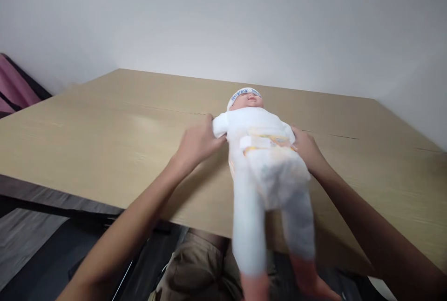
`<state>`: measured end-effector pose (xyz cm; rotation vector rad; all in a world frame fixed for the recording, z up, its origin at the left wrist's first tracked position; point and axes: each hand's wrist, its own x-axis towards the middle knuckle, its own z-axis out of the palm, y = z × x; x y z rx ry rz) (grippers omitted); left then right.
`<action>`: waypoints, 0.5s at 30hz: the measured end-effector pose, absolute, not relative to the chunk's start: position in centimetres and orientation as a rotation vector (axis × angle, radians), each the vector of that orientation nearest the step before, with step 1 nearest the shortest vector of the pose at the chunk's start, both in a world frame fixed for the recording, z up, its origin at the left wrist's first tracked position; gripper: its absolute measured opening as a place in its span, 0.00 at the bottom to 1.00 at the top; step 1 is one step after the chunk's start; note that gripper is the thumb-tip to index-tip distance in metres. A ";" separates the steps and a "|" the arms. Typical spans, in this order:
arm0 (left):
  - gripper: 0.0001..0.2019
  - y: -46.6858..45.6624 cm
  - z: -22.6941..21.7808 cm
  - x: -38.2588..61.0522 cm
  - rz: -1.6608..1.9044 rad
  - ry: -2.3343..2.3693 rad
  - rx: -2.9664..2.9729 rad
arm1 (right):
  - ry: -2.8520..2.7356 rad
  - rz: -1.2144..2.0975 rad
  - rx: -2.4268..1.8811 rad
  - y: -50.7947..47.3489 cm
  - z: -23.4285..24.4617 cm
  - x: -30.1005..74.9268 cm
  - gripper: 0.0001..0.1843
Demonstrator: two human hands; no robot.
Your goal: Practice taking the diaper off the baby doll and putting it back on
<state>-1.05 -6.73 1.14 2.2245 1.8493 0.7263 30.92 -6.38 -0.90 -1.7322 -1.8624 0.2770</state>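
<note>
A baby doll (260,152) in a white suit and a white diaper with a yellow band lies on its back on the light wooden table (104,143). Its head, in a white lettered headband, points away from me, and its blurred legs hang over the near edge. My left hand (197,145) grips the doll's side near its arm, fingers curled around it. On the opposite side, by the diaper band, my right hand (307,147) presses the doll's waist, with its fingers hidden behind the body.
The table reaches back to a plain white wall. A pink and dark object (14,89) sits at the far left. Below the near edge are my lap in khaki trousers (195,268) and a dark floor.
</note>
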 end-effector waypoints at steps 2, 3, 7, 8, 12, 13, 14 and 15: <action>0.20 -13.2 1.6 -1.7 0.803 1.898 2.201 | -1.865 0.422 -1.645 -10.0 0.1 31.2 0.25; 0.21 -16.5 1.4 -1.9 0.824 1.916 2.183 | -1.873 0.466 -1.605 -11.9 0.7 31.2 0.26; 0.24 -29.1 -1.8 -2.8 0.806 1.800 2.127 | -1.959 0.557 -1.484 -20.0 2.4 30.7 0.29; 0.23 -31.9 -3.1 -3.3 0.776 1.723 2.128 | -1.985 0.567 -1.461 -22.1 2.5 30.5 0.27; 0.25 -41.3 -9.0 -7.1 0.598 1.456 2.162 | -2.088 0.541 -1.369 -30.5 1.5 28.8 0.20; 0.27 -43.1 -10.4 -8.2 0.592 1.433 2.168 | -2.122 0.537 -1.351 -32.3 1.0 28.1 0.19; 0.30 -44.8 -11.6 -9.3 0.576 1.432 2.164 | -2.158 0.543 -1.340 -33.9 0.4 27.4 0.19; 0.32 -46.2 -12.6 -10.3 0.567 1.440 2.156 | -2.194 0.557 -1.335 -35.2 -0.4 26.6 0.19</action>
